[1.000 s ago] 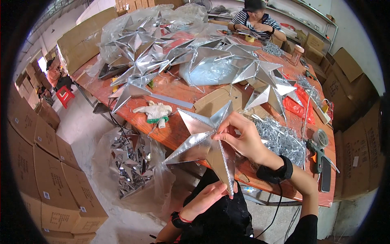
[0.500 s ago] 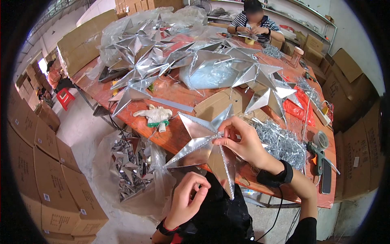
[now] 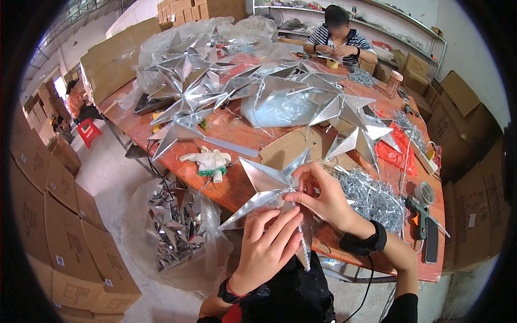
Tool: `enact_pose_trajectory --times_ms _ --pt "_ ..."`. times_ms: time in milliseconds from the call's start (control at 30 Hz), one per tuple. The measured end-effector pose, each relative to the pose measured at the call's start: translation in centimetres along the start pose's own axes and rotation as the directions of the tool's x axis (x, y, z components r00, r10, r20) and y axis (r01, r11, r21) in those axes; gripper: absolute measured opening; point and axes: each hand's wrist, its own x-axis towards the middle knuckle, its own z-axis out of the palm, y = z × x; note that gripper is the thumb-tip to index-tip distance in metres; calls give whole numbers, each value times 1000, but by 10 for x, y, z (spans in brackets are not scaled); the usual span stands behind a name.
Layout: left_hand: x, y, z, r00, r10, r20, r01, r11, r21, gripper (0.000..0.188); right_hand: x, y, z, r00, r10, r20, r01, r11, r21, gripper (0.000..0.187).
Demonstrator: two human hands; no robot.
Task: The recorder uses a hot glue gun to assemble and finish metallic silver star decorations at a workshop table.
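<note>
Brown corrugated cardboard forms the stacked cartons (image 3: 70, 237) at left, flat-sided and square-cornered. Red-brown wood, scuffed on its surface, forms the worktable (image 3: 226, 191). Mirror-bright, sharply folded silver stars (image 3: 188, 86) are heaped across its far half. Below its left side, a crumpled translucent bag (image 3: 212, 264) contains smaller foil stars (image 3: 175, 231).

The silver star (image 3: 264, 177) being handled is faceted, with tinsel trim along its ridges. It is located at the near table edge, directly in front of the person. To its right lies a springy, tangled tinsel heap (image 3: 371, 199).

Right hand (image 3: 326, 199): thumb and forefinger pinch the star at its centre; whether they bear on the ridge or the trim cannot be told. Left hand (image 3: 266, 255): fingers extended side by side, slightly bent, over the star's lower left; grip cannot be determined.

Smaller items: knitted white glove (image 3: 207, 160) with green cuff, green glue gun (image 3: 420, 230), flat dark phone (image 3: 431, 242).

Edges and room: grey floor separates cartons from bag. Bare wood runs between glove and star, and along the near edge below the tinsel. The star's lowest point overhangs that edge.
</note>
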Motion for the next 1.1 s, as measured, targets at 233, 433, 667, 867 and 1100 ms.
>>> enact_pose_trajectory --times_ms 233,433,667,867,1100 --pt "0 -1 1 1000 -2 -12 2 1000 -12 30 -2 4 0 997 -57 -61 65 990 129 25" --pt "0 -2 2 1000 -12 -18 11 999 -43 28 -14 -8 -12 966 -254 40 257 943 -213 14" --pt "-1 -3 1 999 -36 -10 35 998 -60 30 -16 -11 -17 943 -303 136 329 906 -266 23" --pt "-2 -5 2 999 -37 -10 36 997 -73 30 -16 -12 -13 935 -330 131 355 888 -294 25" --pt "0 -2 -2 999 -37 -27 34 992 -124 29 -16 -13 -12 944 -306 125 330 896 -297 23"
